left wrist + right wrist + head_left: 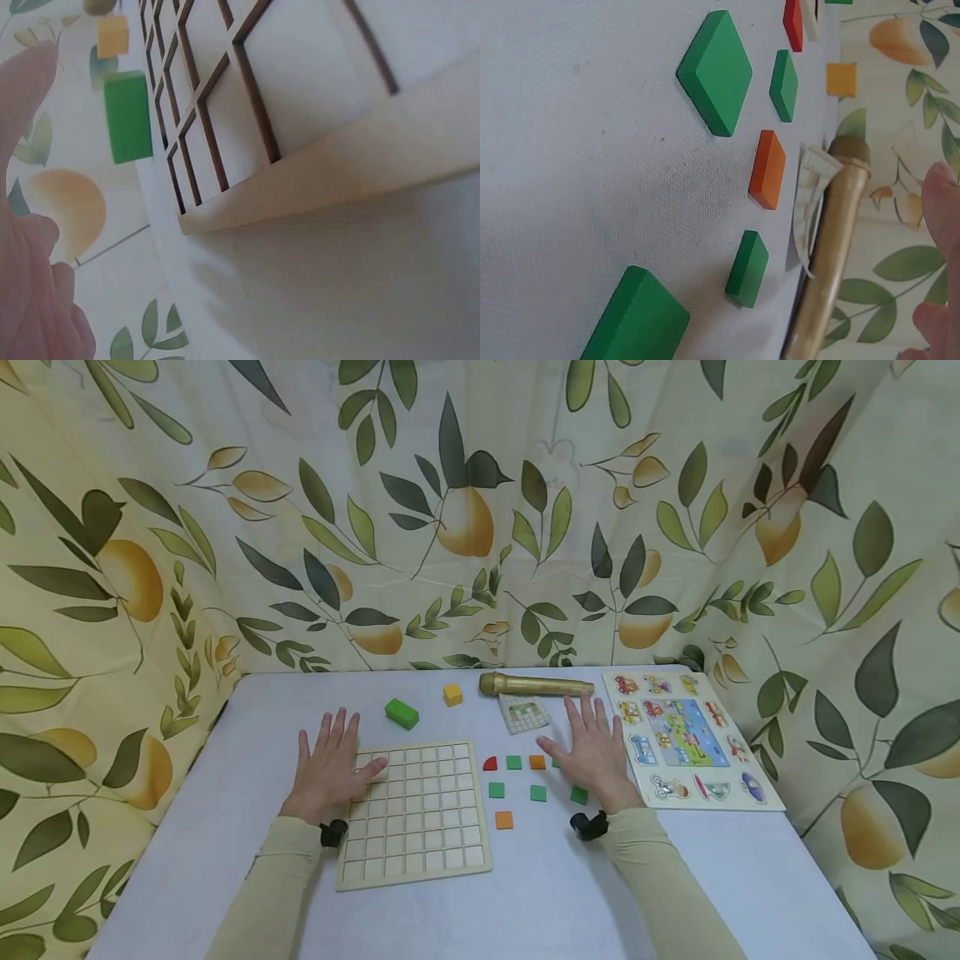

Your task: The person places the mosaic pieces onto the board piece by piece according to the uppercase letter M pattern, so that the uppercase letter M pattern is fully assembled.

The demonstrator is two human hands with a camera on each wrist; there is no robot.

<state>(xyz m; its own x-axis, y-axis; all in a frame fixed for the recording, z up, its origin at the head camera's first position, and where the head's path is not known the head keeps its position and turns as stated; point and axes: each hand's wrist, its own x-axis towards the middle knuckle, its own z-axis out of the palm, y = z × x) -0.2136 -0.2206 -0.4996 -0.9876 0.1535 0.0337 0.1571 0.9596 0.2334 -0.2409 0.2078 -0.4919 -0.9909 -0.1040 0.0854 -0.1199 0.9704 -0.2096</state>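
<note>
My left hand, fingers spread, is over the left edge of a wooden grid board and holds nothing. In the left wrist view the board's frame runs beside that hand's thumb. My right hand also has spread fingers and nothing in its grasp. It hovers among small flat tiles, partly covering a green one. Near it lie an orange tile, a green tile and another green tile. A red quarter-round piece sits close to the board's right edge.
Behind the board stand a green block and a yellow cube. A gold microphone-shaped stick lies at the back, against a small patterned card. A picture puzzle board covers the right side. Patterned curtains surround the table.
</note>
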